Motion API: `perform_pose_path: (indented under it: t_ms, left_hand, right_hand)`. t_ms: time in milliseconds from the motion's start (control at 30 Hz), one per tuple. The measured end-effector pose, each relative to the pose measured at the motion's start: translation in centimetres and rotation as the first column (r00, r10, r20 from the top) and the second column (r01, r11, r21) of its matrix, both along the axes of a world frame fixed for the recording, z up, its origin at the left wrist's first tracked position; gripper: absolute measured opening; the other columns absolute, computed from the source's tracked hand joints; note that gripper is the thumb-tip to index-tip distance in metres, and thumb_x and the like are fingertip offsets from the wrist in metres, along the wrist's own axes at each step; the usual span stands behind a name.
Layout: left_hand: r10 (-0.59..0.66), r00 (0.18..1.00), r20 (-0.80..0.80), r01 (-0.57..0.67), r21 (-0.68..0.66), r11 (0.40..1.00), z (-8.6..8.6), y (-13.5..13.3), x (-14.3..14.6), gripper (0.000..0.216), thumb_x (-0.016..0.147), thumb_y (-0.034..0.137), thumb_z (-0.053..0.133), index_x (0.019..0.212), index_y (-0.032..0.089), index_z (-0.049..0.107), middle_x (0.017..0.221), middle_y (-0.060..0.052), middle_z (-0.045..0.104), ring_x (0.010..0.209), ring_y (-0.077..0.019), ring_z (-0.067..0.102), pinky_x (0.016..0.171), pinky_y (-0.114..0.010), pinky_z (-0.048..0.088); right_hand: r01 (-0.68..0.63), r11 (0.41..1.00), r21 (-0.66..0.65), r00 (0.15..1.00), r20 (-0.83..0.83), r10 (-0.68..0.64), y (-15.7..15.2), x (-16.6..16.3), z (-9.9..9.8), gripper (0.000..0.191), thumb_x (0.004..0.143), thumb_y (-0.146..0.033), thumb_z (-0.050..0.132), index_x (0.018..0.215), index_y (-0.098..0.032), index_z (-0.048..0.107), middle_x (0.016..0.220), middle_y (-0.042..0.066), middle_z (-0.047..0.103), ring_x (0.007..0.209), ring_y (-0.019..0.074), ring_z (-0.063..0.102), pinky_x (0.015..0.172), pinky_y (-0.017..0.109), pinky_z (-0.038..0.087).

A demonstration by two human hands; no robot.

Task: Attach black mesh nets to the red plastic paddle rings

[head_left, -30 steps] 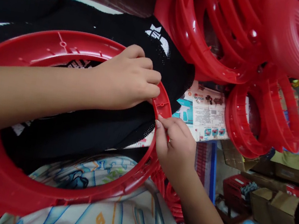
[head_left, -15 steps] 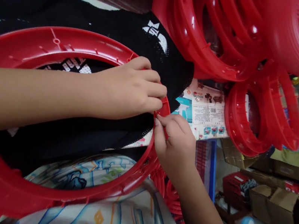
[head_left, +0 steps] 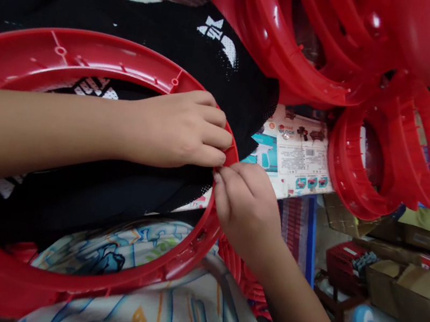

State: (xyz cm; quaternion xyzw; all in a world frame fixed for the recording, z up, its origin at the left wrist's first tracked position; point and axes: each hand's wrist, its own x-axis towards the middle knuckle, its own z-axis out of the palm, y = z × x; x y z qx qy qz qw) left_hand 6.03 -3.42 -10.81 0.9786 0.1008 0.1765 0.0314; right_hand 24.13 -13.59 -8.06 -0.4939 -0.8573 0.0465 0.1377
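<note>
Across a patterned garment [head_left: 183, 308] and black cloth [head_left: 151, 20], in the head view, lies a large red ring [head_left: 105, 51]. Reaching over its opening, the left hand [head_left: 187, 129] curls its fingers onto the right side; their grip is hidden. Just beside, outside the ring, the right hand [head_left: 250, 210] pinches that rim.

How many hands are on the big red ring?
2: the left hand reaches across the ring, its fingers at the right side; the right hand is just below those fingers.
</note>
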Motion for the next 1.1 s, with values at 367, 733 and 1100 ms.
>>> perform_pose_path:
  t_ms: [367,733,1100]
  left_hand:
    - [0.289,0.931,-0.222,-0.238,0.231,0.943,1.8,1.4,-0.2,0.028,0.092,0.016,0.038,0.093,0.018,0.065,0.094,-0.005,0.068,0.078,-0.022,0.057,0.062,-0.034,0.037]
    - [0.257,0.966,-0.028,-0.251,0.136,0.958,1.4,0.7,-0.6,0.028,0.095,0.018,0.035,0.098,0.014,0.063,0.107,-0.01,0.067,0.089,-0.0247,0.06,0.069,-0.036,0.047]
    - [0.19,0.982,0.019,-0.191,0.043,0.981,0.0,1.1,-0.5,0.033,0.093,0.015,0.035,0.095,0.021,0.067,0.102,-0.007,0.069,0.088,-0.0243,0.059,0.075,-0.037,0.048]
  right_hand:
    - [0.161,0.985,0.056,0.987,-0.006,-0.161,-0.4,0.4,0.7,0.021,0.091,-0.017,0.051,0.092,-0.012,0.071,0.077,0.009,0.069,0.073,0.0193,0.062,0.067,0.033,0.05]
    - [0.113,0.993,-0.038,0.992,-0.058,-0.115,1.5,0.8,0.3,0.021,0.09,-0.013,0.044,0.095,-0.013,0.065,0.083,0.01,0.064,0.081,0.0209,0.059,0.075,0.034,0.05]
    - [0.062,0.998,0.003,0.996,-0.069,-0.061,1.8,1.4,0.5,0.032,0.09,-0.012,0.04,0.103,-0.01,0.07,0.078,0.008,0.062,0.073,0.0178,0.057,0.065,0.032,0.05]
